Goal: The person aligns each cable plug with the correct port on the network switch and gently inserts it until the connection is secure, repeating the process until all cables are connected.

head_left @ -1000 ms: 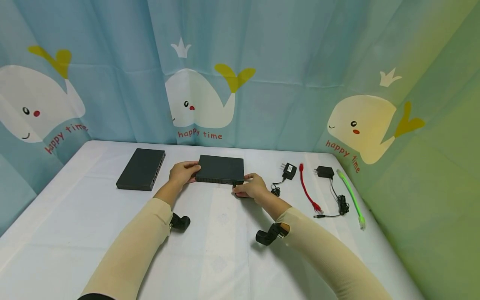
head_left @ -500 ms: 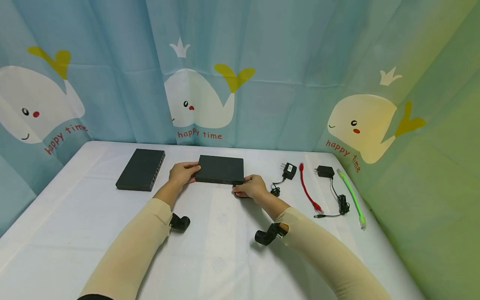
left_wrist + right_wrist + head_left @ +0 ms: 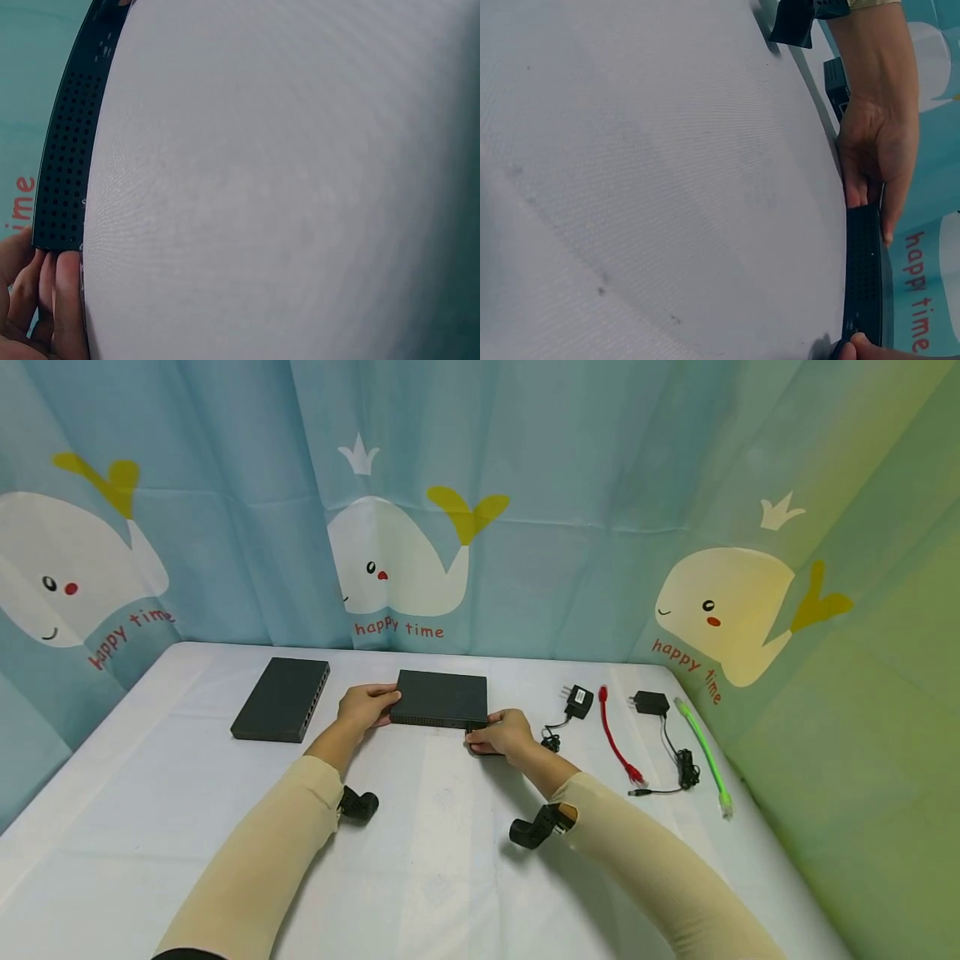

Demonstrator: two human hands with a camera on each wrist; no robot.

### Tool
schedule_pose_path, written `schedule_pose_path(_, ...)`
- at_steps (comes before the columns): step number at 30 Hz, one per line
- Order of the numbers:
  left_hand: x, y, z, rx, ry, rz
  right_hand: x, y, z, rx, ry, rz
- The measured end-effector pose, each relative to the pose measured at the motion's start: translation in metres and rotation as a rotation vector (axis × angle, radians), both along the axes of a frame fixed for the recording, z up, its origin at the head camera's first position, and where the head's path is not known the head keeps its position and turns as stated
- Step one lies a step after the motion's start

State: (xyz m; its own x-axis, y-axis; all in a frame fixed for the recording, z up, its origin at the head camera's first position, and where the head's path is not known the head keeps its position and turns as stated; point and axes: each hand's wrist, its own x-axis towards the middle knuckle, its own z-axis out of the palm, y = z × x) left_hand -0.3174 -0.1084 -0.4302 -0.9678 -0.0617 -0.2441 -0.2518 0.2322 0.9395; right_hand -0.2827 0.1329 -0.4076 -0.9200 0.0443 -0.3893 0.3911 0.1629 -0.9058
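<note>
A flat black network switch point(image 3: 441, 695) sits on the white-covered table, its vented side toward me. My left hand point(image 3: 365, 706) grips the switch's left end, thumb near the top edge and fingers at the end face. In the left wrist view, fingers point(image 3: 67, 281) lie against that end beside the rows of holes. My right hand point(image 3: 506, 732) is at the near right corner, pinching a thin black power plug point(image 3: 469, 728) right at the vented side. From those fingers a black cord point(image 3: 486, 755) runs right, partly hidden by the hand, toward a power adapter point(image 3: 579, 702).
Left of my hands lies a second black switch point(image 3: 281, 699) with a row of ports. To the right are a red network cable point(image 3: 618, 739), another power adapter point(image 3: 650, 703) with a bundled cord point(image 3: 686, 768), and a green network cable point(image 3: 705, 760). A curtain point(image 3: 525, 593) hangs behind the table.
</note>
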Motion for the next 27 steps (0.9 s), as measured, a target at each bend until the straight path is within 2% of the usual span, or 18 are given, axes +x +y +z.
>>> schedule_pose_path(7, -0.0032, -0.0012, 0.0015, -0.001, 0.007, -0.005, -0.0016, -0.0011, 0.0048, -0.003, -0.01, -0.014)
schedule_pose_path(27, -0.0034, -0.0002, 0.0035, -0.003, -0.011, -0.012, -0.0032, -0.0026, 0.0007, 0.049, -0.02, -0.054)
